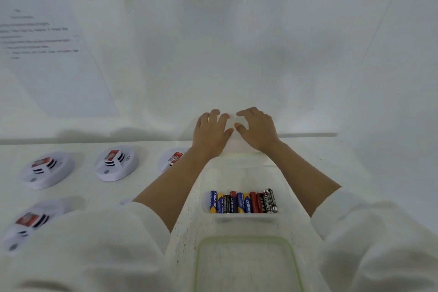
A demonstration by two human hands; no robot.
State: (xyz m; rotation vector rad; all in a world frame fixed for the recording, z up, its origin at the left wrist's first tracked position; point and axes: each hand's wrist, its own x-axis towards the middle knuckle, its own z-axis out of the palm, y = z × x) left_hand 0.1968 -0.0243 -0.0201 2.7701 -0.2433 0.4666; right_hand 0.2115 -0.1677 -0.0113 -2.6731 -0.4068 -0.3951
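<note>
Head view suggested the white object (231,125), held at the far edge of the bench (87,188) against the wall (237,54), could slip and knock into the batteries (244,201) if twisted hard. Left hand (209,134) and right hand (257,130) stretched forward side by side, fingers (215,114) curled over it, thumbs almost meeting.

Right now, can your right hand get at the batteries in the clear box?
Probably yes. The batteries lie in the clear box, open on top, nearer the body than the right hand. That hand grips the white object with the left hand, so it must let go first.
</note>
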